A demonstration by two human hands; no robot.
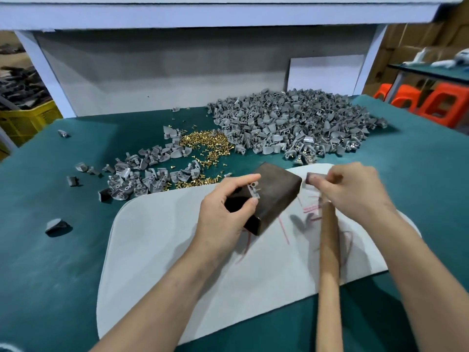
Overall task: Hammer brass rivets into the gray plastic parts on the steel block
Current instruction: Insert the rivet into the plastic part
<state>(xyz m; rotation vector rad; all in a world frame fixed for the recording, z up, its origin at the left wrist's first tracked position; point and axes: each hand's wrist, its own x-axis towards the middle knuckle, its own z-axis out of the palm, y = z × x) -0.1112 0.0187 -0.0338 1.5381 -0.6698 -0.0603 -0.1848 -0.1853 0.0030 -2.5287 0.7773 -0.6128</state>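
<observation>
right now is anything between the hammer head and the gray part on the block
Nothing visible: only the bare top of the steel block lies between the hammer and the gray part. The left hand pinches that part with its fingers from the other side.

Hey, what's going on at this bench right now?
A person is riveting by hand. The left hand pinches a small gray plastic part on the dark steel block, which sits on a white pad. The right hand grips a wooden-handled hammer, its head beside the block's right edge. Loose brass rivets and a large heap of gray plastic parts lie behind on the green table mat.
</observation>
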